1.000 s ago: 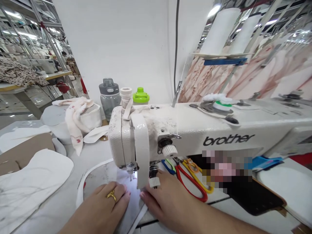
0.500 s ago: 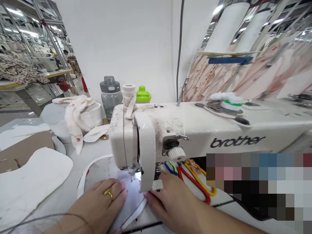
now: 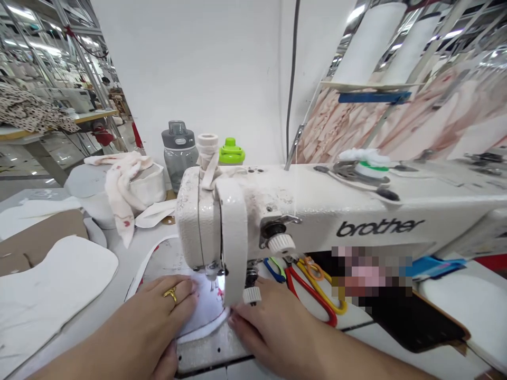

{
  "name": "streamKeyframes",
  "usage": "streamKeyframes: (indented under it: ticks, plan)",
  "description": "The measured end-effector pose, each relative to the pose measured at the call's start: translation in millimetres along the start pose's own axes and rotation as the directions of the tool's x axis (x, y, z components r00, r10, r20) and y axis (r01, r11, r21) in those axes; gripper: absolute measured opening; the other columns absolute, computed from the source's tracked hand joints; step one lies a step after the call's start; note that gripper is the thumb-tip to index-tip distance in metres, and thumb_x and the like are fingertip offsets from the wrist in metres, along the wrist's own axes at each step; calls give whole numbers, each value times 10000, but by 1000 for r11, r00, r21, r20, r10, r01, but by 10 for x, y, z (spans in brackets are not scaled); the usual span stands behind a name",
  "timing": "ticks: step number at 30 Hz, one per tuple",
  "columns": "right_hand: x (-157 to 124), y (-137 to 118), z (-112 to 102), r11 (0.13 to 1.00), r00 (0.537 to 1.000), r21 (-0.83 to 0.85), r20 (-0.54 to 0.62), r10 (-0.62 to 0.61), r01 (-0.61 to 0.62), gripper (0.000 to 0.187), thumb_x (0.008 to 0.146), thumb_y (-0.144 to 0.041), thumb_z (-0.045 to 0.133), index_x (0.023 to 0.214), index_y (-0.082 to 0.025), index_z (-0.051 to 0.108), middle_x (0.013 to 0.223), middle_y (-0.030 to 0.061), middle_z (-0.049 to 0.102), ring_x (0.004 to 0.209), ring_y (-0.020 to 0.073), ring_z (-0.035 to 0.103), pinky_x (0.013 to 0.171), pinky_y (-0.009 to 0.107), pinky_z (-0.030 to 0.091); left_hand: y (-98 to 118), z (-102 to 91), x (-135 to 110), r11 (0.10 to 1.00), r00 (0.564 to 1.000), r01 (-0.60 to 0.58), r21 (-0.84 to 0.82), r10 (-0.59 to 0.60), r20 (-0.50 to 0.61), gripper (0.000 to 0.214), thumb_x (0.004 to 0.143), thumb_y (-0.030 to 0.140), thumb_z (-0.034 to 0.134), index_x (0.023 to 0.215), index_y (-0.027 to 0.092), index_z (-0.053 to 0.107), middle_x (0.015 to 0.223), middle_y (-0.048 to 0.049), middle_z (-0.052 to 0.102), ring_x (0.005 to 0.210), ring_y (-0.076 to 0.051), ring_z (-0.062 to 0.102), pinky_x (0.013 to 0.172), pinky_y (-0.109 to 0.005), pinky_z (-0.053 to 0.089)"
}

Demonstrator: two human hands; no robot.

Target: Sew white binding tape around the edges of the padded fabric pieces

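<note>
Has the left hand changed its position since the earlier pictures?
Yes. Judged against the fixed sewing machine, the left hand has moved left and a little forward.

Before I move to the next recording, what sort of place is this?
Likely a garment workshop: a glossy white Brother sewing machine, tall white thread cones, and hanging pale pink fabric behind.

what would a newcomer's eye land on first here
Probably the white sewing machine across the middle, with a bright light under its left end. Below it, a gold ring shines on the left hand, which rests on the fabric. Behind the machine, a lime-green lid stands out against the white wall.
</note>
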State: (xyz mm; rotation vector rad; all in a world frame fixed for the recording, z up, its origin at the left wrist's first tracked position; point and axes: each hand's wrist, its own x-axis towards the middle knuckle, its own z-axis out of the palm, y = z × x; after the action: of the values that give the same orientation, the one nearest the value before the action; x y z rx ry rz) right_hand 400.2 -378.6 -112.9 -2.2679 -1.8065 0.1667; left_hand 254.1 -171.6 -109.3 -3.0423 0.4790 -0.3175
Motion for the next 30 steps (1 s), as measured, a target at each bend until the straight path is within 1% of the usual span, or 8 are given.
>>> streamKeyframes:
  ticks: [3, 8, 13, 17, 21, 24, 27, 30]
  plan:
    - [-4, -22, 5, 1000, 1000, -8, 1, 3, -3, 276, 963, -280, 437, 856, -177, 669, 890, 65, 677, 835, 219, 601, 705, 326, 434, -36, 35, -1, 1000, 1000, 26, -1, -26, 16, 572, 666, 161, 513, 1231, 224, 578, 1246, -57, 664, 1074, -256, 654, 892, -384, 573]
    - [5, -67, -52, 999, 998, -31, 64, 24, -22, 268, 962, -303, 452, 915, -185, 689, 908, 76, 681, 853, 226, 616, 713, 322, 439, -114, 118, -41, 1000, 999, 25, -14, -25, -24, 645, 695, 134, 520, 1333, 227, 536, 1292, -65, 647, 1102, -267, 656, 922, -399, 572]
    - [39, -109, -133, 999, 993, -33, 117, 35, -31, 253, 967, -301, 456, 977, -196, 687, 900, 69, 687, 854, 231, 623, 709, 321, 443, -176, 77, -5, 992, 992, 88, -95, -78, 103, 539, 733, 105, 481, 1231, 253, 624, 1228, -64, 672, 1146, -268, 634, 908, -404, 580]
    - [65, -113, -87, 999, 993, -19, 110, 49, -48, 260, 963, -319, 454, 1037, -210, 678, 969, 68, 700, 908, 246, 629, 751, 339, 461, -223, 40, 32, 985, 984, 112, -133, -91, 154, 507, 776, 105, 463, 1229, 257, 635, 1295, -67, 638, 1181, -264, 613, 976, -430, 543]
    - [66, -90, 5, 998, 992, -30, 112, 52, -48, 276, 941, -347, 469, 1066, -217, 679, 971, 69, 710, 912, 258, 638, 726, 343, 468, -296, 80, 24, 977, 978, 128, -172, -95, 188, 629, 786, 78, 463, 1336, 371, 551, 1387, 2, 576, 1245, -233, 570, 1033, -415, 503]
    - [80, -86, 32, 997, 992, -55, 115, 58, -52, 305, 938, -351, 463, 1124, -223, 668, 981, 66, 716, 894, 266, 645, 685, 346, 460, -355, 135, 32, 976, 984, 90, -200, -56, 169, 663, 811, 65, 453, 1367, 420, 514, 1397, 14, 569, 1252, -233, 563, 1048, -420, 484]
    - [107, -110, 18, 992, 988, -102, 125, 90, -77, 303, 957, -343, 437, 1071, -219, 689, 918, 67, 722, 837, 261, 650, 647, 346, 437, -405, 190, 49, 969, 995, 59, -239, -37, 98, 601, 870, 82, 407, 1369, 397, 522, 1341, -7, 607, 1200, -217, 588, 1054, -407, 470]
    - [123, -145, -1, 984, 984, -151, 138, 115, -94, 317, 969, -337, 429, 892, -209, 708, 804, 66, 714, 770, 249, 643, 616, 342, 410, -452, 250, 37, 962, 996, 68, -264, -48, 81, 572, 882, 96, 414, 1361, 386, 534, 1311, -13, 621, 1158, -213, 606, 1043, -395, 476]
